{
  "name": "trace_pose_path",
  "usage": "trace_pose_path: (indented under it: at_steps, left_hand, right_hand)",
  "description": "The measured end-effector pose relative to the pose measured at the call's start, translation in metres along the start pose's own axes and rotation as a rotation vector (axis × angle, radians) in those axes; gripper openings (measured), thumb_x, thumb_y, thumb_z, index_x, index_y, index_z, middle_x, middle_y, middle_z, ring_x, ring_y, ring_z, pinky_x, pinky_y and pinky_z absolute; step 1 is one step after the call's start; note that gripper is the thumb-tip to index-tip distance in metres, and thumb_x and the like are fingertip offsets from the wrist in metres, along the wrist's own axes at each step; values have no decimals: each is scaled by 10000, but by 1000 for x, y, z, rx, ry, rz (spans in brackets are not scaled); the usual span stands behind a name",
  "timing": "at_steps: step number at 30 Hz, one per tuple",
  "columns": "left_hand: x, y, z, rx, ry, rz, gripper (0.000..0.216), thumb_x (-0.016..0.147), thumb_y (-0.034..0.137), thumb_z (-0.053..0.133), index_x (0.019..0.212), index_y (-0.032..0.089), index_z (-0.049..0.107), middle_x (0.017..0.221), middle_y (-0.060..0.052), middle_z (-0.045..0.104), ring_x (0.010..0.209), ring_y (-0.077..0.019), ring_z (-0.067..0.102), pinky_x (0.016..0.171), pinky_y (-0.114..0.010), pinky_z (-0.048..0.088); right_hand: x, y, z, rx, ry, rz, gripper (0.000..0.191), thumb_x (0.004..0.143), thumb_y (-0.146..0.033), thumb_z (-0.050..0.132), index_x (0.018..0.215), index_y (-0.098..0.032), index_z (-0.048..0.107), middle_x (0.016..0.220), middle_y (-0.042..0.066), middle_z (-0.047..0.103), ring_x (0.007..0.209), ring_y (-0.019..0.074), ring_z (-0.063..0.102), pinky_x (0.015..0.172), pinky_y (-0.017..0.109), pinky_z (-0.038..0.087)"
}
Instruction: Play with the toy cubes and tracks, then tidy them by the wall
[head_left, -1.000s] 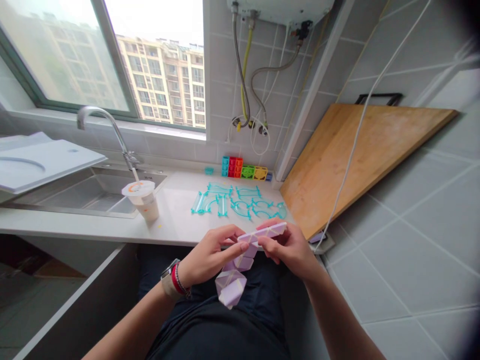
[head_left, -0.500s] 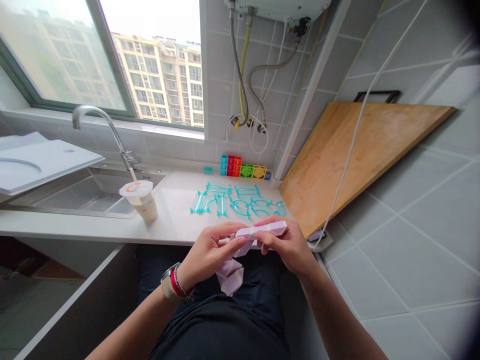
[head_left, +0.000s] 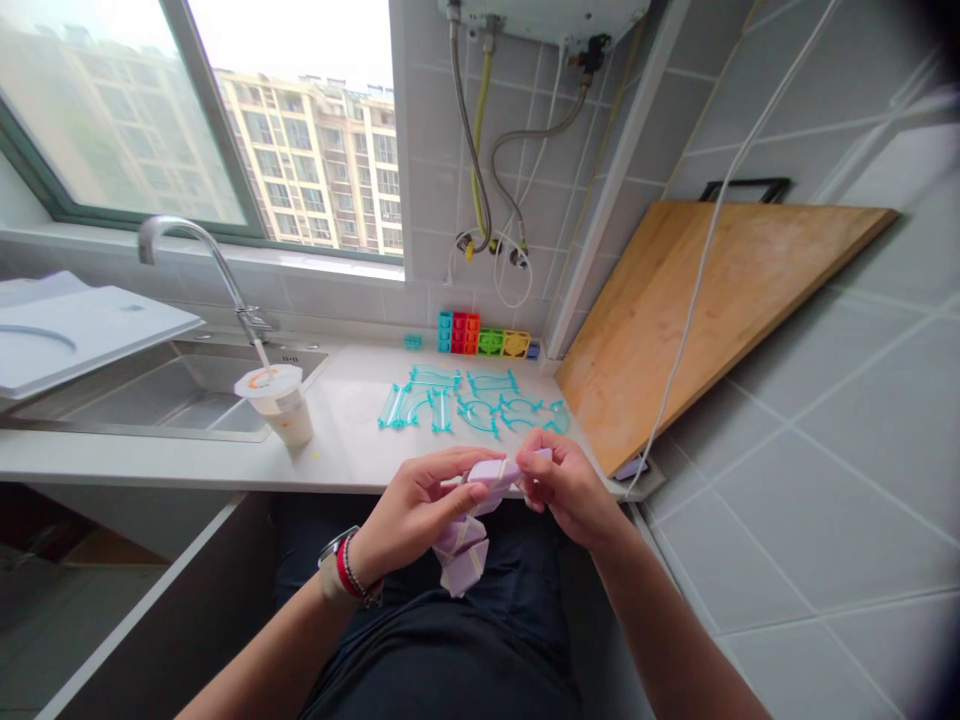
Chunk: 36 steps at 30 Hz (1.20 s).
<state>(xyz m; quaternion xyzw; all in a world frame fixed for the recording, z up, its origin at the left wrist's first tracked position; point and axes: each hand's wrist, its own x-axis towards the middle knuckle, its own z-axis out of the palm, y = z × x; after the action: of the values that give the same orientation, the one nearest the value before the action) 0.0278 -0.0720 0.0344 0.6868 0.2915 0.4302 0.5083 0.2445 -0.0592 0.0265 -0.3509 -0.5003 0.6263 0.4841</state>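
A light purple folding puzzle [head_left: 464, 570], made of jointed wedge-like pieces with pale seams, hangs between my hands just in front of the counter edge. My left hand [head_left: 420, 505] is closed on its middle part, thumb on top. At the puzzle's right end, my right hand [head_left: 571, 488] pinches a segment between thumb and fingers. The lower pieces dangle in a bent chain above my lap. Fingers hide part of the upper section.
On the white counter [head_left: 352, 440] lie several teal plastic frames [head_left: 442, 400]. Coloured blocks [head_left: 480, 335] line the wall. A lidded drink cup [head_left: 281, 405] stands beside the sink [head_left: 195, 400]. A wooden board [head_left: 720, 310] leans at right, with a white cable [head_left: 694, 290] across it.
My right hand has turned and now covers more of the puzzle's right end. The upper segments have twisted from a straight bar to a stepped angle. The view has shifted slightly.
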Motion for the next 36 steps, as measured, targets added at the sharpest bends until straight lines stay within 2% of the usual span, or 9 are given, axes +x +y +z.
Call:
trace_pose_path:
  at_steps: [4, 11, 15, 18, 21, 24, 27, 32, 36]
  left_hand:
    - [0, -1, 0, 0, -8, -9, 322, 970, 322, 647, 1235, 177, 757, 1248, -99, 744, 1142, -249, 672, 1003, -313, 511]
    - [4, -10, -4, -66, 10, -110, 415, 984, 381, 618, 1324, 156, 697, 1252, -116, 749, 1035, -257, 729, 853, -321, 593]
    - [2, -22, -6, 65, 151, -10, 377, 948, 349, 680, 1280, 176, 725, 1326, -117, 719, 1176, -277, 698, 985, -370, 579]
    - [-4, -28, -3, 245, 257, 77, 398, 907, 319, 742, 1287, 203, 721, 1279, -98, 748, 1169, -264, 711, 1044, -382, 556]
    - [-10, -28, 0, 401, 309, 201, 386, 856, 247, 801, 1238, 241, 749, 1210, -61, 782, 1096, -234, 746, 1013, -335, 576]
    - [-11, -24, -1, 449, 299, 315, 342, 869, 180, 782, 1199, 266, 765, 1151, -38, 803, 1019, -200, 770, 943, -292, 605]
    - [-10, -18, -5, 458, 265, 426, 395, 861, 125, 778, 1228, 268, 747, 1192, -50, 788, 1068, -209, 755, 971, -321, 605]
    - [-11, -10, -9, 604, 240, 612, 449, 874, 53, 736, 1280, 245, 712, 1235, -81, 769, 1171, -235, 707, 1012, -404, 594]
    - [-14, -7, -10, 688, 226, 656, 440, 875, 61, 736, 1280, 232, 709, 1199, -84, 783, 1134, -232, 717, 967, -394, 617]
  right_hand:
    - [-3, 7, 0, 10, -16, 59, 389, 838, -479, 779, 729, -188, 544, 574, -53, 563, 453, 57, 446, 401, 140, 348]
    - [-7, 8, 3, -111, 21, -33, 368, 874, -486, 746, 756, -196, 553, 535, -62, 550, 420, 65, 435, 388, 157, 312]
    - [-12, 8, 7, -236, 62, -93, 311, 870, -473, 762, 883, -187, 639, 567, -49, 603, 435, 81, 506, 417, 175, 365]
    - [-17, 11, 12, -284, 93, -132, 317, 861, -472, 773, 926, -181, 666, 606, -39, 630, 455, 89, 540, 445, 190, 406]
    - [-22, 14, 15, -298, 72, -172, 304, 868, -459, 771, 955, -183, 677, 633, -40, 625, 471, 86, 533, 458, 194, 413]
    - [-26, 14, 14, -303, 2, -185, 293, 913, -462, 718, 1025, -193, 683, 663, -35, 622, 494, 90, 534, 469, 199, 415]
    - [-29, 9, 12, -324, -53, -200, 272, 950, -451, 671, 1049, -198, 677, 688, -27, 622, 519, 95, 540, 487, 206, 416]
    - [-30, 3, 14, -399, -46, -228, 240, 950, -415, 682, 890, -186, 642, 662, -38, 580, 541, 87, 511, 515, 208, 390]
    - [-30, 2, 19, -358, -40, -170, 314, 957, -453, 661, 809, -187, 584, 608, -49, 560, 505, 77, 466, 488, 198, 361]
